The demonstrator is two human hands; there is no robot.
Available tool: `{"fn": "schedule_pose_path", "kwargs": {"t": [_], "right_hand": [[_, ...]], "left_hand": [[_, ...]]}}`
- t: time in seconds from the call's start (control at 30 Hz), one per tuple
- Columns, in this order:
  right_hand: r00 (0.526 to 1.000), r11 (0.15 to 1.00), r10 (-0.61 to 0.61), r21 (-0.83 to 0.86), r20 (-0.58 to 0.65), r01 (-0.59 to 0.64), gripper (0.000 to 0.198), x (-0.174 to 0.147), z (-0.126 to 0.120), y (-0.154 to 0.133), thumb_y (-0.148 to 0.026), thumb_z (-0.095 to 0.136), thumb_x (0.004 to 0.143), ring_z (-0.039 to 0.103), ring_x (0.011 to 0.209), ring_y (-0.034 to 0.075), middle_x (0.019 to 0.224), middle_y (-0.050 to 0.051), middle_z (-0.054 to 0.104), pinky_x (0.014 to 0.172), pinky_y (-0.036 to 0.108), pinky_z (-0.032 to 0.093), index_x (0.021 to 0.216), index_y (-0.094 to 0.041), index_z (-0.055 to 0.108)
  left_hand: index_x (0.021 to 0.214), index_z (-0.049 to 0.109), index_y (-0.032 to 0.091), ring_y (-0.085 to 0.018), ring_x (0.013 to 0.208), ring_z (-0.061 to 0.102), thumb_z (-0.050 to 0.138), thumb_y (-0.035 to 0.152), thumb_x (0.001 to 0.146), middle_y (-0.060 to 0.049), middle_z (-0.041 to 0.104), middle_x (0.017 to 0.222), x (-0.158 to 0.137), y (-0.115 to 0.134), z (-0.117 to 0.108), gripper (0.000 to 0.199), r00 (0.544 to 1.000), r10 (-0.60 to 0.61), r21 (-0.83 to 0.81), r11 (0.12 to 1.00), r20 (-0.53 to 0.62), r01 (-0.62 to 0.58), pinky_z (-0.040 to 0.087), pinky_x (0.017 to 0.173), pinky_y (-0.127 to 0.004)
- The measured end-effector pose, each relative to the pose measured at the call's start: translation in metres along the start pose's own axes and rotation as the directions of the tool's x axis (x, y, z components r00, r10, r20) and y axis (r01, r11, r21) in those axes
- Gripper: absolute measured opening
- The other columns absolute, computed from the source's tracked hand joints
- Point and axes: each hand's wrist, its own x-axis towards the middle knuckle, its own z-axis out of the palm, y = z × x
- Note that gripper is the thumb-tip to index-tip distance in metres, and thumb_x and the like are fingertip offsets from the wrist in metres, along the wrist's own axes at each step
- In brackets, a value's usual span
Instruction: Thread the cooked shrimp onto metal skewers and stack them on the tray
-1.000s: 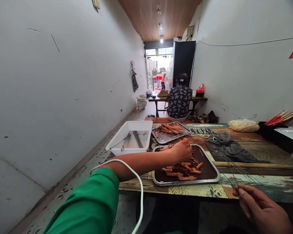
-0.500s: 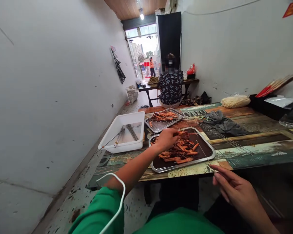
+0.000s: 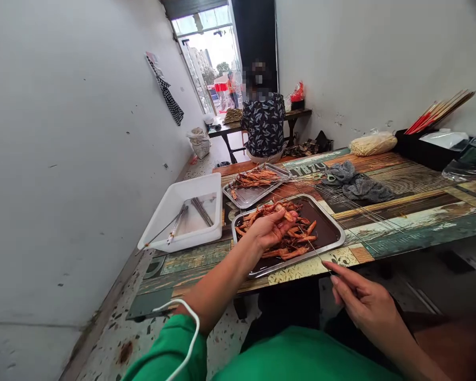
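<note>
Table (image 3: 198,259) lettered "YBZ"; left hand (image 3: 273,228) holds food piece (image 3: 289,216), right hand (image 3: 363,299) skewer (image 3: 316,253).

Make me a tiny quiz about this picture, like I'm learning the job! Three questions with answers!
1. Pick one. What does the right hand hold?
A) a spoon
B) a thin metal skewer
C) a pair of tongs

2. Fill the gap. The left hand is above the nearer metal tray. The white plastic tub stands to the ____ of that tray, as the person sees it.

3. True or false? The grey cloth lies inside the nearer metal tray.

Key:
1. B
2. left
3. False; the grey cloth lies on the table.
</note>
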Motion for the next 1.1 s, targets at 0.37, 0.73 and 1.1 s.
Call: {"fn": "schedule_pose_path", "kwargs": {"t": [0.37,0.73,1.1], "right_hand": [[0.987,0.974,-0.151,-0.181,-0.059,0.138,0.038,0.009,-0.003,-0.019,-0.038,0.048,0.085,0.045,0.038,0.01,0.045,-0.004,0.052,0.04,0.02,0.04,0.112,-0.021,0.067],[0.985,0.962,-0.172,-0.222,-0.032,0.161,0.037,0.008,0.0,-0.025,-0.033,0.045,0.087,0.069,0.066,0.019,0.063,0.001,0.07,0.057,0.026,0.055,0.116,-0.022,0.065],[0.959,0.943,-0.282,-0.196,-0.041,0.269,0.034,0.002,0.0,-0.025,-0.023,0.047,0.087,0.068,0.09,0.019,0.106,0.004,0.07,0.077,0.027,0.057,0.117,-0.022,0.064]], "left_hand": [[0.078,0.061,0.009,-0.003,0.053,0.052,0.047,0.021,0.09,-0.003,0.061,0.071,0.007,-0.011,-0.01,0.022,0.975,-0.084,-0.148,0.982,0.205,0.116,0.042,0.048,-0.013],[0.079,0.057,0.013,-0.004,0.055,0.046,0.043,0.018,0.091,0.0,0.053,0.07,0.0,-0.014,-0.003,0.02,0.965,-0.085,-0.108,0.987,0.248,0.115,0.035,0.048,-0.014],[0.077,0.054,0.015,-0.005,0.055,0.041,0.041,0.02,0.091,0.0,0.045,0.068,-0.003,-0.016,-0.003,0.019,0.943,-0.036,-0.09,0.994,0.331,0.069,0.04,0.054,-0.016]]}}
